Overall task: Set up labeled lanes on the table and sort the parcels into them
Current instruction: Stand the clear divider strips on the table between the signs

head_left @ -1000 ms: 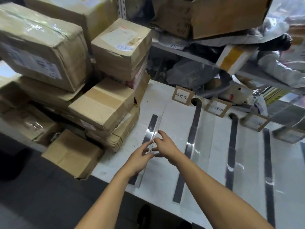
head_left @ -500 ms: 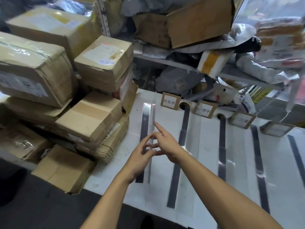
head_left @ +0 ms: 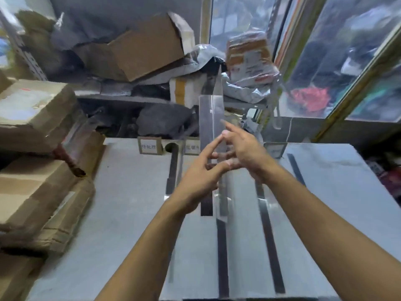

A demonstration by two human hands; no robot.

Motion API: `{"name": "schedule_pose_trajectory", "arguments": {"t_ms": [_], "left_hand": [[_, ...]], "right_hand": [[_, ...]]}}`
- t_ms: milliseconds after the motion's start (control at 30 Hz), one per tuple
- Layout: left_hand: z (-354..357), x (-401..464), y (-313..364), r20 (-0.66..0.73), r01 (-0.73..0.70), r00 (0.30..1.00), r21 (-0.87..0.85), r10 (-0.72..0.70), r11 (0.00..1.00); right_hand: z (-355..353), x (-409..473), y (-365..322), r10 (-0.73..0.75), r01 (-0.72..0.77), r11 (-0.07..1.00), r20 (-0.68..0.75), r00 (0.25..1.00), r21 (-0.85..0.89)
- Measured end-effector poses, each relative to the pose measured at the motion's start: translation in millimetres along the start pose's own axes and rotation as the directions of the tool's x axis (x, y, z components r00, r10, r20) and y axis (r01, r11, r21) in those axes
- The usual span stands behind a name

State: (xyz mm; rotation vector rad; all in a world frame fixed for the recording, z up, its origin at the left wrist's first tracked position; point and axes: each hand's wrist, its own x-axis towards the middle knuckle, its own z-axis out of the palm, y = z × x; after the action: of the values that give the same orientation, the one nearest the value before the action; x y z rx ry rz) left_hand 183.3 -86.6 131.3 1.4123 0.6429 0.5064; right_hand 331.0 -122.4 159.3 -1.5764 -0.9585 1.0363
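Note:
A long clear strip (head_left: 211, 114) stands nearly upright above the white table (head_left: 121, 213), lifted off it, with a dark piece at its lower end. My left hand (head_left: 196, 181) and my right hand (head_left: 246, 153) meet at its middle and pinch it between fingertips. Dark tape lines (head_left: 270, 231) run front to back on the table as lane edges. Small cardboard label cards (head_left: 149, 146) stand at the far edge, one half hidden behind the strip. Cardboard parcels (head_left: 32, 118) are stacked at the left.
A shelf (head_left: 121, 97) behind the table is crammed with an open carton (head_left: 147, 51), grey bags and wrapped packets (head_left: 249, 59). A window frame (head_left: 351, 83) fills the right. A round hole (head_left: 171, 147) sits in the table by the cards.
Both hands have raised the clear strip from flat on the table's left lane to upright in the air. The view has swung right and up, away from the parcel stack.

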Motion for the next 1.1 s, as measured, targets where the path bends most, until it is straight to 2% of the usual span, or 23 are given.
{"name": "schedule_pose_trajectory", "arguments": {"t_ms": [200, 467, 633, 867, 1100], "left_hand": [[137, 37, 4, 0.112, -0.001, 0.994, -0.066, 0.009, 0.998], [262, 57, -20, 0.144, 0.144, 0.981, -0.102, -0.128, 0.984], [311, 62, -50, 0.130, 0.253, 0.963, -0.118, -0.237, 0.960], [355, 57, -112, 0.157, 0.406, 0.909, -0.117, -0.387, 0.906], [386, 51, -147, 0.159, 0.478, 0.875, -0.141, -0.457, 0.867]], "right_hand": [[-132, -42, 20, 0.052, -0.066, 0.996, -0.196, 0.979, -0.064], [-237, -81, 68, 0.164, -0.224, 0.955, -0.284, 0.945, -0.196], [-272, -94, 110, 0.228, -0.312, 0.908, -0.295, 0.928, -0.281], [-296, -113, 174, 0.422, -0.483, 0.833, -0.254, 0.870, -0.270], [-307, -129, 212, 0.421, -0.517, 0.786, -0.319, 0.849, -0.339]]}}
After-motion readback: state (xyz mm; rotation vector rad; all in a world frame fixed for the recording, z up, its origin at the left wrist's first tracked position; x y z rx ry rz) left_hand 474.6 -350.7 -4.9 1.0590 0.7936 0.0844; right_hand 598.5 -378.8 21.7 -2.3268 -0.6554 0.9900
